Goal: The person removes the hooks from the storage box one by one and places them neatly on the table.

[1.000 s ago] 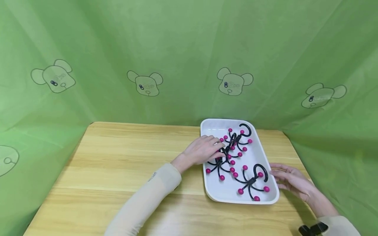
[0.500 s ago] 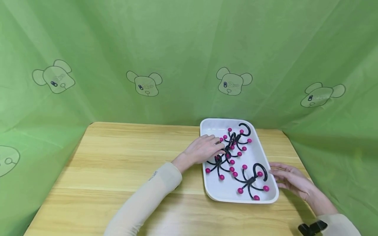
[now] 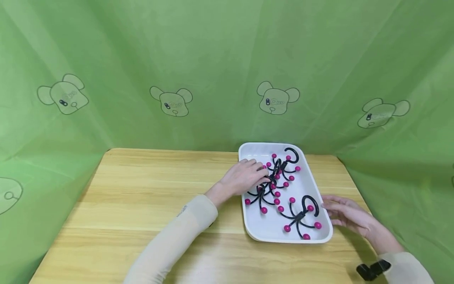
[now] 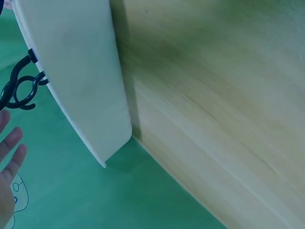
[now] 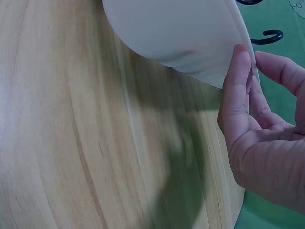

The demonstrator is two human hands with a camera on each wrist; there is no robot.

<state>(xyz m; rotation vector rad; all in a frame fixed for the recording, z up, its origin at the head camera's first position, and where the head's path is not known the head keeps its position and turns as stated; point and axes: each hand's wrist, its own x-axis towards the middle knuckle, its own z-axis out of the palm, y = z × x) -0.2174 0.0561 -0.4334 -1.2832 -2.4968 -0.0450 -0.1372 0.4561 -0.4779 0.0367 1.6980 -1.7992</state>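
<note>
My left hand [image 3: 244, 176] reaches over the left rim of the white tray [image 3: 257, 234]. Its fingertips are right beside the hook of a black claw massager [image 3: 260, 192] with pink ball tips. In the left wrist view, its visible fingers [image 4: 14, 162] are spread and fairly straight below black hooks [image 4: 21, 90]; the thumb is out of that view. A second massager [image 3: 299, 216] lies apart at the tray's near right, while others [image 3: 283, 167] tangle farther back. On the right side, my right hand [image 5: 259, 129] pinches the tray's rim between thumb and fingers.
The tray stands on a wooden table [image 3: 156, 189], toward its right side. Green cloth [image 3: 213, 59] with printed bear heads hangs behind the table and at both sides. A dark device [image 3: 372, 270] sits at the right wrist.
The hook beside my left thumb has come down toward the middle of the tray and shows more. My right hand stays at the rim. The head view has shifted slightly.
</note>
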